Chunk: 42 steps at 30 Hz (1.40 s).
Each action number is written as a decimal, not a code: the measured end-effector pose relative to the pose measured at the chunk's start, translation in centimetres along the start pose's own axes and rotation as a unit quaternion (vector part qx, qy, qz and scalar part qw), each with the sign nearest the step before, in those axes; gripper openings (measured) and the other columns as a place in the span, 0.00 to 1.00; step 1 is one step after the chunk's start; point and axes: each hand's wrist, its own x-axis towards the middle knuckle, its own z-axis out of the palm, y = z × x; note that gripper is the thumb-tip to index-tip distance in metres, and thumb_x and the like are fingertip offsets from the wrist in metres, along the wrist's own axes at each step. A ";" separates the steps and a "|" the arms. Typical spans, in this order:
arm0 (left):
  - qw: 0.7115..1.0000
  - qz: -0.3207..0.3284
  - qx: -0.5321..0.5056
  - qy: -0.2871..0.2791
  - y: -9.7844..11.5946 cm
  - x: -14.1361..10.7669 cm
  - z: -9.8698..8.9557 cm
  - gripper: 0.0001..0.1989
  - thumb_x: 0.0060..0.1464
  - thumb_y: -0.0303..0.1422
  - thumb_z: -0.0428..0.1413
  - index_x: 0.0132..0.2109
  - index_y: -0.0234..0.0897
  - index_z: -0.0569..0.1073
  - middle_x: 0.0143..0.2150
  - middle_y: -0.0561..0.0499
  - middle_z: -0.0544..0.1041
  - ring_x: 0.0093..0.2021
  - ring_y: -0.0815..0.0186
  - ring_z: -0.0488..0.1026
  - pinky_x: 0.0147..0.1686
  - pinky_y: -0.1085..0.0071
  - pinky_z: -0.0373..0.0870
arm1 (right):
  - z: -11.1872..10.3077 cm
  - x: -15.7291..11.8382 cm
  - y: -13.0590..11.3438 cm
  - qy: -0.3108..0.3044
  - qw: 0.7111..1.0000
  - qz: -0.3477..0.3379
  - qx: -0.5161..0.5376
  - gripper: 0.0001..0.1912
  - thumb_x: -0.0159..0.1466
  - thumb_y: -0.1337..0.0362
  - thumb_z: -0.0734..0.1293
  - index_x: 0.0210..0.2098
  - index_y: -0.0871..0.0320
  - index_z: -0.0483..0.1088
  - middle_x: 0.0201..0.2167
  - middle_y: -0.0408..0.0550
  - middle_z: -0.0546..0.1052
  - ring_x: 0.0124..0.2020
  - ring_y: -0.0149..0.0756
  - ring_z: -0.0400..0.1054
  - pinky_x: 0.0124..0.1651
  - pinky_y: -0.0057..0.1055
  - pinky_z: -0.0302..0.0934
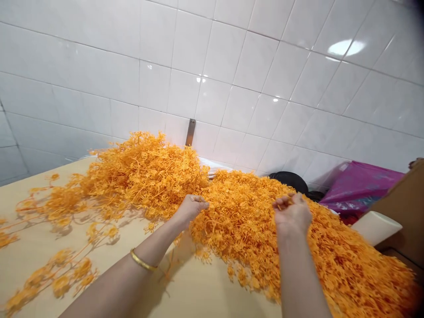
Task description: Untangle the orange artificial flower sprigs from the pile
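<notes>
Two large heaps of orange artificial flower sprigs lie across the table, a left heap (142, 172) and a longer right heap (241, 212). My left hand (192, 208) is closed in a pinch at the near edge, where the heaps meet; what lies between its fingertips is too small to make out. My right hand (293, 214) is over the right heap with its fingers curled in. Orange shows at those fingertips, but I cannot tell whether it is held or lies behind them. Loose sprigs (61, 274) are spread on the left of the table.
The pale table (198, 296) stands against a white tiled wall (149, 66). A metal strip (191, 132) rises behind the heaps. At the right are black round items (291, 180), a purple bag (364, 185), a cream-coloured object (377, 227) and a brown cardboard box (406, 207).
</notes>
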 end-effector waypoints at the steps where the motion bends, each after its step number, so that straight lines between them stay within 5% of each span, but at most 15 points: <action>1: 1.000 -0.009 -0.006 0.004 -0.2 0.1 -0.1 0.11 0.36 0.35 0.56 0.19 0.33 0.63 0.08 0.62 0.51 0.12 0.79 0.43 0.16 0.75 0.38 | -0.3 0.4 -0.3 0.012 1.000 -0.003 -0.005 0.06 0.50 0.63 0.61 0.24 0.56 0.58 0.14 0.34 0.59 0.15 0.23 0.54 0.19 0.21 0.51; 6: 0.997 -0.040 0.000 -0.061 -0.4 -0.2 0.0 0.10 0.37 0.33 0.56 0.18 0.34 0.62 0.08 0.61 0.49 0.11 0.79 0.41 0.15 0.75 0.36 | 0.1 -0.3 1.2 -0.086 0.989 0.033 -0.115 0.15 0.45 0.67 0.64 0.33 0.54 0.62 0.17 0.37 0.65 0.17 0.24 0.59 0.22 0.23 0.56; 10: 0.995 -0.053 0.010 -0.085 -0.1 -0.4 0.1 0.11 0.36 0.30 0.55 0.16 0.35 0.59 0.08 0.61 0.49 0.11 0.78 0.41 0.14 0.74 0.34 | 1.1 -1.5 2.9 -0.179 0.964 0.039 -0.192 0.10 0.42 0.68 0.64 0.27 0.60 0.69 0.25 0.44 0.70 0.18 0.22 0.57 0.22 0.23 0.54; 14: 0.990 -0.051 0.058 -0.117 0.1 -0.5 0.2 0.10 0.35 0.29 0.54 0.15 0.35 0.59 0.07 0.61 0.49 0.11 0.78 0.41 0.14 0.74 0.35 | 0.9 -1.4 3.2 -0.260 0.939 0.088 -0.208 0.13 0.42 0.64 0.67 0.29 0.61 0.70 0.18 0.41 0.66 0.17 0.23 0.55 0.21 0.23 0.49; 24: 0.987 0.014 0.147 -0.068 -0.6 0.0 0.6 0.12 0.34 0.28 0.53 0.13 0.35 0.56 0.10 0.61 0.48 0.14 0.78 0.42 0.16 0.74 0.38 | 0.8 -2.9 2.5 -0.483 0.805 0.119 -0.323 0.17 0.45 0.56 0.69 0.32 0.60 0.72 0.26 0.44 0.70 0.22 0.25 0.56 0.23 0.23 0.49; 31: 0.981 0.019 0.190 -0.039 -0.6 0.0 0.7 0.12 0.35 0.26 0.52 0.15 0.36 0.54 0.11 0.60 0.50 0.14 0.77 0.46 0.17 0.74 0.41 | 1.2 -4.2 1.3 -0.552 0.732 0.047 -0.395 0.16 0.44 0.57 0.70 0.32 0.57 0.73 0.36 0.47 0.71 0.39 0.39 0.61 0.37 0.30 0.55; 37: 0.988 0.001 0.152 -0.030 -0.1 -0.4 1.1 0.20 0.46 0.44 0.47 0.14 0.36 0.56 0.10 0.58 0.49 0.13 0.76 0.43 0.17 0.73 0.39 | 1.3 -4.6 1.6 -0.596 0.715 0.053 -0.362 0.13 0.52 0.55 0.64 0.25 0.59 0.69 0.20 0.40 0.65 0.23 0.27 0.56 0.27 0.24 0.51; 42: 0.993 -0.021 0.113 -0.017 0.1 -0.5 1.1 0.26 0.48 0.51 0.40 0.14 0.35 0.60 0.09 0.57 0.51 0.13 0.74 0.46 0.17 0.73 0.42 | 1.5 -5.0 1.3 -0.617 0.699 0.044 -0.360 0.10 0.51 0.57 0.66 0.24 0.59 0.67 0.21 0.38 0.64 0.24 0.26 0.56 0.28 0.23 0.50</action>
